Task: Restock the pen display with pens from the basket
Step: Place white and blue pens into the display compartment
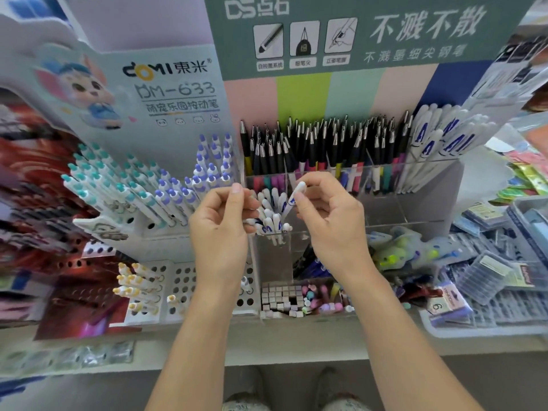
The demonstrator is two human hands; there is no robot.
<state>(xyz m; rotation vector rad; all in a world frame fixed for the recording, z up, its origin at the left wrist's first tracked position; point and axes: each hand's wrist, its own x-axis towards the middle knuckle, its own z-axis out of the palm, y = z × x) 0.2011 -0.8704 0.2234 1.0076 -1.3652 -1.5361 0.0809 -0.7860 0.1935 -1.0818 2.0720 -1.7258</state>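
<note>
From the head view, both hands meet over a clear acrylic compartment point(278, 247) in the pen display. The right hand point(329, 221) pinches a smooth white pen point(295, 194) with blue lettering between thumb and curled fingers, tilted above a bunch of matching white pens point(271, 216) with rounded caps. The left hand point(221, 223) has its fingers curled against that bunch, apparently gripping it, though the contact is partly hidden. Behind stand glossy black pens with metal clips point(320, 143); to the left, teal-capped pens point(109, 185) sit in a perforated white rack point(181, 280).
</note>
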